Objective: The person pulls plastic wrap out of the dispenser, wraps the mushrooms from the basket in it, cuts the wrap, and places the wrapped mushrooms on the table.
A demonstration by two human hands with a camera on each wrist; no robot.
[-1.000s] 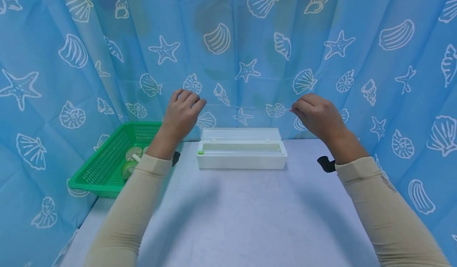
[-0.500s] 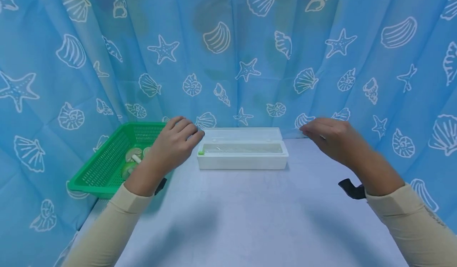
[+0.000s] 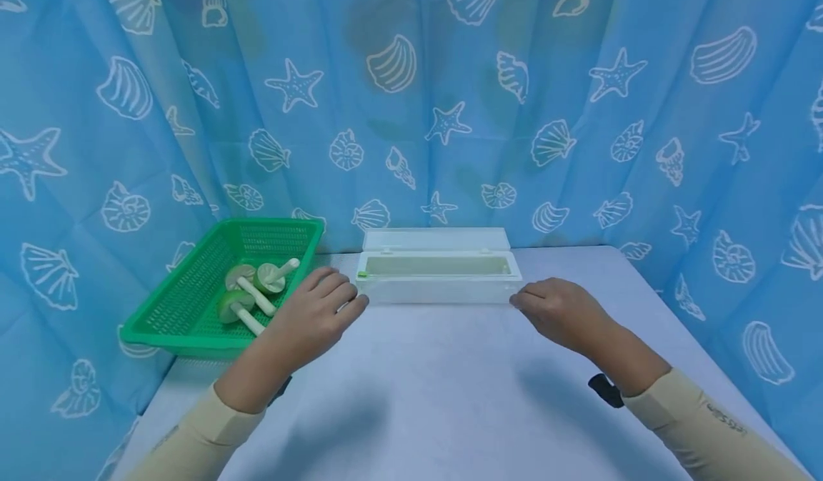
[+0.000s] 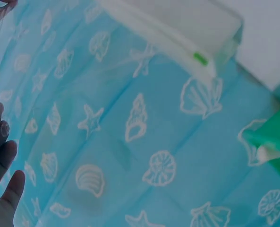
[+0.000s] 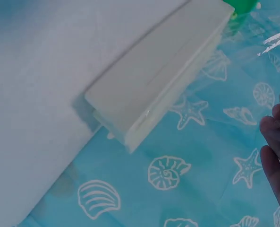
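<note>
A sheet of clear plastic wrap [image 5: 274, 42] stretches between my hands, showing mainly by its glints and haze. My left hand [image 3: 320, 311] pinches one end, left of the white wrap dispenser [image 3: 439, 289]. The other end is pinched by my right hand [image 3: 561, 316], just beyond the dispenser's right front corner. The dispenser's lid stands open at the back, and a small green slider [image 3: 363, 274] sits at its left end. In the left wrist view, the fingers [image 4: 7, 156] show at the left edge; where they meet the film is hard to see.
A green basket [image 3: 161, 339] at the left holds several mushroom-shaped pieces [image 3: 236, 306] with green caps and white stems. A white cloth [image 3: 444, 402] covers the table. Behind it hangs a blue curtain [image 3: 411, 145] with white seashell prints.
Both hands have come down from in front of the curtain to the dispenser's height, still holding the wrap. The right hand swung outward, then back inward. The dispenser and basket have stayed put.
</note>
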